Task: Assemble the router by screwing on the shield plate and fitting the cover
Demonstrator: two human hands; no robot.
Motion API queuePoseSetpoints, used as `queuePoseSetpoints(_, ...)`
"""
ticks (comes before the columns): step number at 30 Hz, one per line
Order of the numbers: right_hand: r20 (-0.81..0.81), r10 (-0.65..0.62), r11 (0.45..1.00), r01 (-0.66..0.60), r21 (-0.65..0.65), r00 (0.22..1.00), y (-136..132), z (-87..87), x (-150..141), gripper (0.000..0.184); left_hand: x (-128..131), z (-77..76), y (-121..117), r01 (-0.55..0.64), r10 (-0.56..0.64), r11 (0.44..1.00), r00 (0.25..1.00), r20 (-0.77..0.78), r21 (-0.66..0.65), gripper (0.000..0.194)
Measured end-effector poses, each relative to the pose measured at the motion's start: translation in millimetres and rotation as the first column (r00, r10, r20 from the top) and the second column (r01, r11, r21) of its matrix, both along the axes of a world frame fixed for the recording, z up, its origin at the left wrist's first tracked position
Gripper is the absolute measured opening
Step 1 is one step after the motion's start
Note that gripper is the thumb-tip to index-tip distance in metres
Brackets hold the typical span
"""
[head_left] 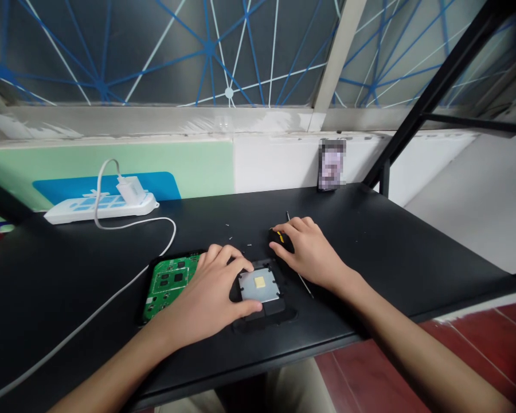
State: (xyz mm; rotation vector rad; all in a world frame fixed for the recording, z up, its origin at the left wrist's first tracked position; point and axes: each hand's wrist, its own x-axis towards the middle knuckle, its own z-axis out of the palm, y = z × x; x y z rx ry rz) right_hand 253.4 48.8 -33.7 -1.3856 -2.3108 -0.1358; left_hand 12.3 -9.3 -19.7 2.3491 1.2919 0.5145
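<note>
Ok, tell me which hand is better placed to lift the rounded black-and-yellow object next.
Probably the right hand: its thumb and fingers are around the black-and-yellow object. The left hand sits farther off, thumb and index finger beside the square silver metal plate.

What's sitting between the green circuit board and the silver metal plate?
In the head view, the left hand lies between the green circuit board and the silver metal plate; whatever is beneath it is hidden.
</note>
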Motion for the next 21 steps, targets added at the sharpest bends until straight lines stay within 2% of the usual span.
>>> queuePoseSetpoints(6, 0.072, -0.066, 0.998, 0.067, -0.009, 0.995, 1.7, -0.7, -1.6, 0.036, 0.2, 1.9, -0.9, 0.024, -0.024, 1.0, 1.0, -0.006, 0.02, 0.024)
queuePoseSetpoints(15, 0.12, -0.11, 0.993, 0.106, 0.046, 0.987, 9.8, -3.7, -10.4, 0.033, -1.6, 0.1, 0.9, 0.038, -0.038, 0.999, 0.999, 0.003, 0.038, 0.024)
queuePoseSetpoints(17, 0.083, -0.097, 0.994, 0.093, 0.052, 0.992, 10.8, -3.3, -11.5, 0.031, -1.8, -0.5, 1.6, 0.042, -0.043, 0.998, 0.999, 0.01, 0.041, 0.024)
queuePoseSetpoints(21, -0.142, -0.061, 0.998, 0.063, 0.009, 0.988, 10.7, 3.6, -11.8, 0.032, -3.1, -0.4, 3.0, 0.053, -0.053, 0.998, 0.999, 0.004, 0.036, 0.024)
